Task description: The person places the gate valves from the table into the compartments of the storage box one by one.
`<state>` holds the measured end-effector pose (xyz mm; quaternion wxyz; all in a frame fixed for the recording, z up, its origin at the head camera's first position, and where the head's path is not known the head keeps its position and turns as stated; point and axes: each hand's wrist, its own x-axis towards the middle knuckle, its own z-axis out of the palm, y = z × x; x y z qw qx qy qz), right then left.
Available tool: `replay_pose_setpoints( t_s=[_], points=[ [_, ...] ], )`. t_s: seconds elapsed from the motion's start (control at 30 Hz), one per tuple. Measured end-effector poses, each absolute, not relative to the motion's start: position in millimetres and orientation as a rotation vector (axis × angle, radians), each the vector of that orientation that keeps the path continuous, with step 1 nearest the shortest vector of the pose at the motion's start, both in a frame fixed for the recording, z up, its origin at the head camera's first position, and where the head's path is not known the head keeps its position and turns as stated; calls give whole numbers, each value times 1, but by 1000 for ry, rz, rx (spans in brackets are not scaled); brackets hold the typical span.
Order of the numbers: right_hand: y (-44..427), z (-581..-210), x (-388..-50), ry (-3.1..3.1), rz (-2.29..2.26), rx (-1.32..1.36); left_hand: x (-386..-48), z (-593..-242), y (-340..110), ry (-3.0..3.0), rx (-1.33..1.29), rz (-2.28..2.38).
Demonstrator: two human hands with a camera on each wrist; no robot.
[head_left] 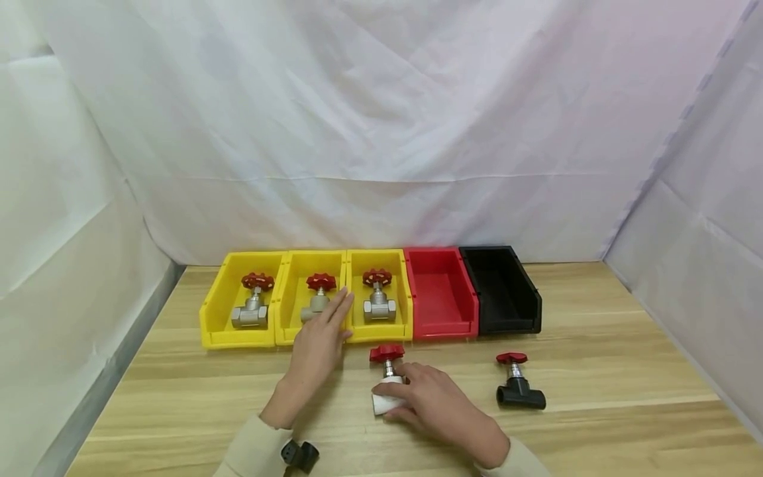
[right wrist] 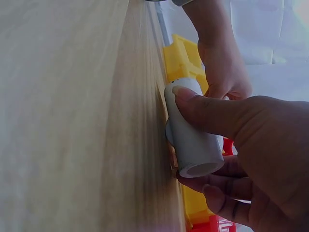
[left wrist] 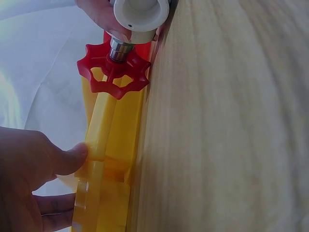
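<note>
Table (head_left: 456,361) lies between right hand (head_left: 434,399) (gripping white valve (head_left: 386,403)) and red bin edge (head_left: 446,330).

The white valve (head_left: 390,380) has a tubular body, bright metal stem and lobed red handwheel. The right hand (head_left: 438,401) grips its body, handwheel up — well in from the left and right edges of the bench (head_left: 596,364); contact with the wood is unclear. The left hand (head_left: 318,348) rests at the seam of two yellow bins, the middle one (head_left: 286,335) and the right one (head_left: 378,333) — both standing along the far edge.
</note>
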<state>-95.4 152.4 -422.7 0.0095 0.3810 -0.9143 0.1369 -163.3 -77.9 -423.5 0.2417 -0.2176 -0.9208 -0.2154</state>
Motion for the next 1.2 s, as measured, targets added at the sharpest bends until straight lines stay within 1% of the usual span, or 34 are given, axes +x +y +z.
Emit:
replay_pose_setpoints(
  t_s=[0.83, 1.2],
  points=[
    [154, -424, -95, -2763, 387, 1208, -163, -424, -77, -2527, -581, -578],
    [156, -414, -93, -2726, 383, 1169, -163, -425, -77, -2516, -585, -575]
  ],
)
